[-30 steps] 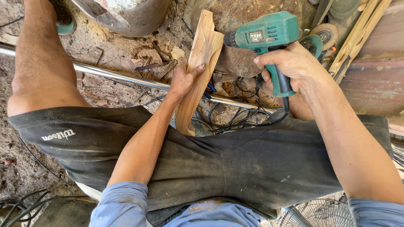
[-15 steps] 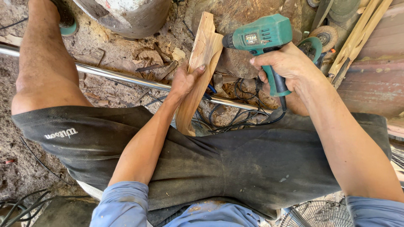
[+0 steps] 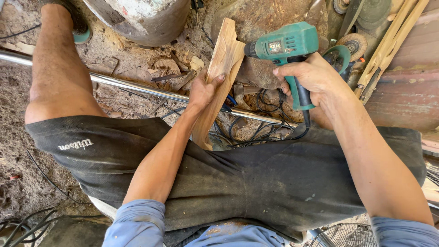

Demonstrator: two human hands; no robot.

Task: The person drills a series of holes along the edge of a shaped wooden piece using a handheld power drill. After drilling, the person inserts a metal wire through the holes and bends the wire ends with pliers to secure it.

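Note:
My left hand (image 3: 204, 90) grips a long pale wooden piece (image 3: 221, 68) that stands tilted between my knees, its lower end near my dark shorts (image 3: 228, 183). My right hand (image 3: 311, 75) holds a green electric drill (image 3: 283, 45) by its handle. The drill's nose points left and meets the right edge of the wood near its upper end. A black cord runs down from the drill handle.
A shiny metal pipe (image 3: 137, 87) lies across the dirt floor behind the wood. A grey drum (image 3: 137, 18) stands at the top, tangled black cables (image 3: 256, 130) by my right knee, wooden slats (image 3: 388, 41) and a wire wheel (image 3: 352, 45) at upper right.
The drill has moved slightly left toward the wood's edge. My left hand keeps its hold on the wood.

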